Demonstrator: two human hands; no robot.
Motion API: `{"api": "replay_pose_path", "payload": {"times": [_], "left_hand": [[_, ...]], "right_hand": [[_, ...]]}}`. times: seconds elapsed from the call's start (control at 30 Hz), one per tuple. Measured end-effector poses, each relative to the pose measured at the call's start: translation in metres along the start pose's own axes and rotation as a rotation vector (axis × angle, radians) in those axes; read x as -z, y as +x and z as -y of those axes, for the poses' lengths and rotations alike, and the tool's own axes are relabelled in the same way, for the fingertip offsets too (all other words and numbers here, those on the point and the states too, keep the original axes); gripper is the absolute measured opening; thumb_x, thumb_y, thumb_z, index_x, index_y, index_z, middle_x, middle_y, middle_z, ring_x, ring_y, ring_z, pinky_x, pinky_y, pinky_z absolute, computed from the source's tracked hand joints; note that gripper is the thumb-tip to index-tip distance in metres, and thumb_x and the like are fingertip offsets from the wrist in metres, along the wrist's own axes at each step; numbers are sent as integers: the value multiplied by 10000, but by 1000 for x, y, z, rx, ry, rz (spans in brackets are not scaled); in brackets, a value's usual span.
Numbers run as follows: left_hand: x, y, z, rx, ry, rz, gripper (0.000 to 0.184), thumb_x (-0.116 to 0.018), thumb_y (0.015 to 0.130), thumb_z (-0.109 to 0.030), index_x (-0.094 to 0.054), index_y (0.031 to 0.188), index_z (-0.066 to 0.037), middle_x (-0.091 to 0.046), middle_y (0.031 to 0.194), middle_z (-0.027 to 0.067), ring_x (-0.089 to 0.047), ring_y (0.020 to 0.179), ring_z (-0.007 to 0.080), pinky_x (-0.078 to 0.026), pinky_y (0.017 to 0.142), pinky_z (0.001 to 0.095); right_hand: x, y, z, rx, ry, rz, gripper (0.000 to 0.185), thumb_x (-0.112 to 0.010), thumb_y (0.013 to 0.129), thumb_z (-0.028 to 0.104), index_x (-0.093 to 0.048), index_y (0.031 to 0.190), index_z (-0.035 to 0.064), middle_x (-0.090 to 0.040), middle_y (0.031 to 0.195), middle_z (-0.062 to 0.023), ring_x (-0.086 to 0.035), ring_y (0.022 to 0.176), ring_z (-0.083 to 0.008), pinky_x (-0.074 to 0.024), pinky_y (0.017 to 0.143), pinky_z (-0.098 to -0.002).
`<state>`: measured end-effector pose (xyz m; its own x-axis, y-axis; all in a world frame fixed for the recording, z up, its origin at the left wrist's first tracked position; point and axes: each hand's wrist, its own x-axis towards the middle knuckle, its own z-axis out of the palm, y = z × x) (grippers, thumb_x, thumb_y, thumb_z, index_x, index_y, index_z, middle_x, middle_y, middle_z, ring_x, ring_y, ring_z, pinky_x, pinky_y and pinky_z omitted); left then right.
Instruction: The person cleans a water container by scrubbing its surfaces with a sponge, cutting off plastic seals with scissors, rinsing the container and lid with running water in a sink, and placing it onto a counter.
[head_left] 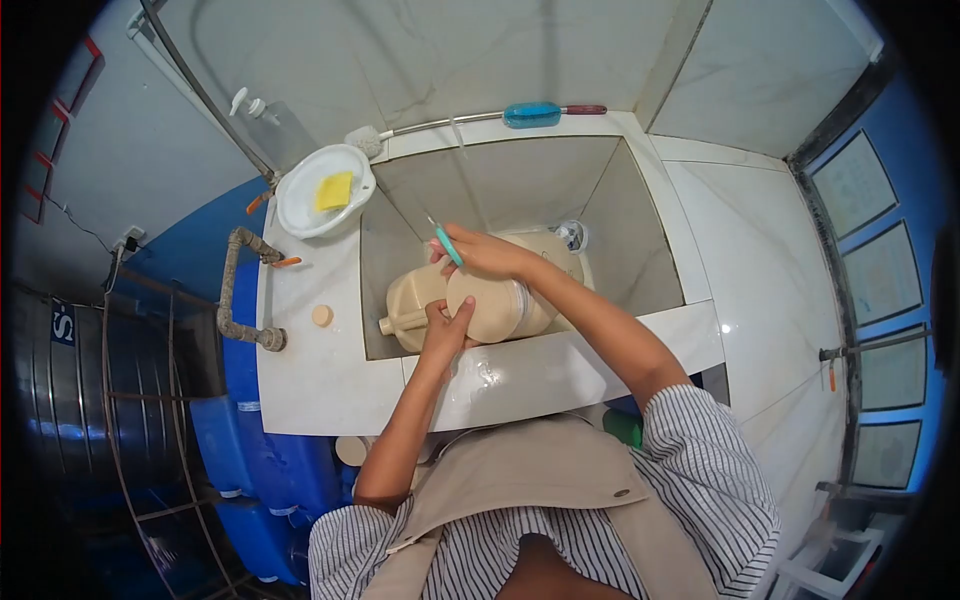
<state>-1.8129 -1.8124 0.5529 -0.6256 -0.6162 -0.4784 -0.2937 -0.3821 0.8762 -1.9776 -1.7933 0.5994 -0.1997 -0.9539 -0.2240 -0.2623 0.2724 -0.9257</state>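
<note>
My left hand (447, 330) grips the near edge of a beige round-lidded container (484, 308) over the sink (640, 228). Clear plastic shows along the container's right side. Just above it, my right hand (485, 254) is closed around a small tool with a teal handle (447, 246) and a thin tip pointing up and left; its exact kind is unclear. A beige plastic jug (408, 298) lies on its side in the sink, its mouth toward the left. Behind my right forearm, more beige containers are partly hidden, and a clear crumpled-looking piece (571, 235) sits near them.
On the left counter stand a white basin (290, 215) with a yellow sponge (334, 190), a pump bottle (282, 132) and a beige cap (322, 316). A long-handled brush (532, 115) lies along the back ledge. A pipe (228, 285) rises at the left edge.
</note>
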Motion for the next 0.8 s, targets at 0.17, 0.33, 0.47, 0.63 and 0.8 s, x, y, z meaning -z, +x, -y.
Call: {"api": "replay_pose_path", "payload": {"times": [0.17,0.33,0.47,0.63,0.8], "left_hand": [[0,-22,-1,187,-79,194,606,-517,904,-429,-250,1217,17,-550,961,221,-628,793,269,-562,696,354],[55,20,6,38,809,85,457,-513,910,-417,-530,1045,19,-591,1035,178,-631,780,210,-517,681,304],[20,33,-10,-828,598,-253,467,-552,888,-338,-528,1119,67,-626,1006,219,-616,896,365,-475,795,372],[16,42,5,-447,521,-45,479,-610,857,-338,-507,1143,33,-623,960,203,-621,921,304,-476,796,346],[12,23,-2,-110,367,-48,482,-609,865,-364,-497,1094,46,-609,898,139,-587,694,142,-525,519,288]], "right_hand": [[-3,52,-1,-90,377,359,493,-525,876,485,-477,1109,54,-598,947,-97,-612,877,-202,-479,768,-301],[15,8,-6,286,355,-287,316,-490,924,317,-494,1062,33,-609,978,-109,-598,908,-196,-451,776,-318],[-23,-72,-25,181,129,-519,312,-484,930,282,-442,1089,17,-610,1000,-138,-600,953,-263,-450,819,-363],[-34,-62,-20,213,-178,-587,326,-488,929,282,-412,1130,37,-604,1039,-161,-588,956,-322,-451,824,-336],[3,-10,4,2,-250,-96,448,-468,900,461,-469,1035,33,-630,905,-164,-594,850,-314,-455,731,-379]]}}
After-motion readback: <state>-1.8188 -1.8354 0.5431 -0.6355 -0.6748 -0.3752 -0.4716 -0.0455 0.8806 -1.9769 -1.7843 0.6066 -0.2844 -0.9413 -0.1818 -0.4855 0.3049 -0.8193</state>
